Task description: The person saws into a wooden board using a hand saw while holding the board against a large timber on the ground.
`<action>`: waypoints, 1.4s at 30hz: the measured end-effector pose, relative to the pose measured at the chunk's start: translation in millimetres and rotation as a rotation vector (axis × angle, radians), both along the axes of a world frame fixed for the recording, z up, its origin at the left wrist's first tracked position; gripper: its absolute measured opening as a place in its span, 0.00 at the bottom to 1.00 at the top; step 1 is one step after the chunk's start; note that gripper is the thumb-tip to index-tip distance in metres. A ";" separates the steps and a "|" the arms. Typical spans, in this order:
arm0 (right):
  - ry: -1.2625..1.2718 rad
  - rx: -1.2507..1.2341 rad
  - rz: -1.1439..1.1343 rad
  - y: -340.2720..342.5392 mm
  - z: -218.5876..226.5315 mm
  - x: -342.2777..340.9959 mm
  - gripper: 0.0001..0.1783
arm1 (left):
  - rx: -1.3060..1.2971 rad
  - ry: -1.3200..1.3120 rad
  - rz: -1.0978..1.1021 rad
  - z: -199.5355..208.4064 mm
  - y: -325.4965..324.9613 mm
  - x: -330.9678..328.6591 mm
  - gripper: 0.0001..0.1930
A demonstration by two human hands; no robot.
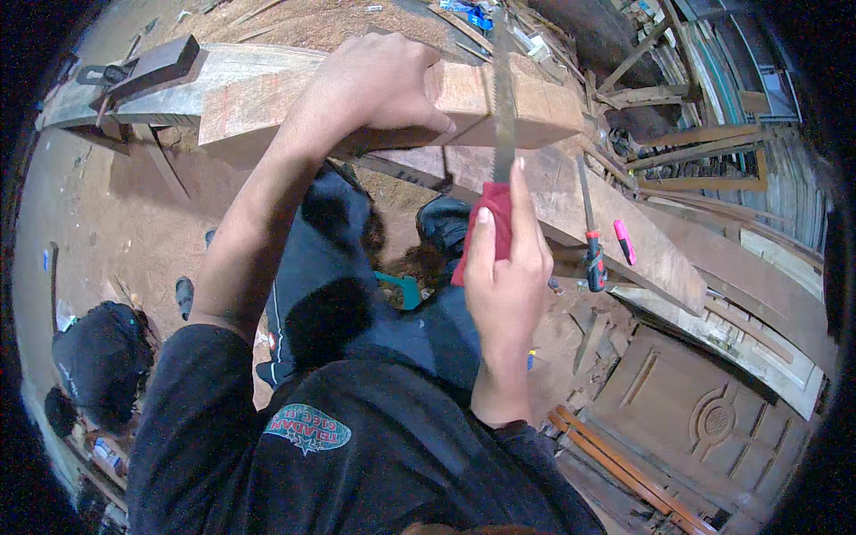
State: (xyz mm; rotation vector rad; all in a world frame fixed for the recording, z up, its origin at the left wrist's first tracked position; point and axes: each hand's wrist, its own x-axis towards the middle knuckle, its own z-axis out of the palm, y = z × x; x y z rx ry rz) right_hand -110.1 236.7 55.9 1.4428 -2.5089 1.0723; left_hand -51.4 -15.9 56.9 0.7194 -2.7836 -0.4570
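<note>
A thick squared wooden block [259, 105] lies crosswise in front of me on a workbench. My left hand [382, 85] is wrapped over its top, with the thumb on the near side. My right hand [513, 290] grips a handsaw [505, 107] by its red handle, index finger stretched along it. The toothed blade points away from me and crosses the block toward its right end, beside a dark line on the wood. How deep the teeth sit cannot be told.
A hand plane [152, 69] rests on a board at the far left. On the bench plank to the right lie a long thin tool with a red-and-black handle [596, 261] and a pink marker [624, 241]. A carved wooden panel [646, 383] lies lower right. Sawdust and offcuts cover the floor.
</note>
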 end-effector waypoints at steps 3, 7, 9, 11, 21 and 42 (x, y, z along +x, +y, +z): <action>0.018 0.024 0.018 -12.5 7.0 1.1 0.36 | 0.007 -0.060 -0.007 5.5 -0.6 -1.5 0.41; -0.114 0.057 -0.026 -22.9 13.8 2.2 0.33 | 0.007 0.029 0.015 2.0 -1.0 1.7 0.35; -0.105 0.062 -0.028 -17.3 13.5 4.0 0.33 | 0.007 0.035 0.011 4.1 2.1 1.5 0.35; -0.097 0.062 -0.035 -16.4 12.3 4.4 0.33 | 0.008 0.022 0.004 5.4 2.4 0.2 0.35; -0.014 0.173 -0.054 -22.5 22.1 3.8 0.33 | -0.014 0.103 0.016 -0.8 1.2 0.3 0.35; -0.024 -0.062 -0.012 -10.9 7.5 -2.8 0.34 | -0.010 0.017 -0.031 -0.2 -3.1 -2.2 0.36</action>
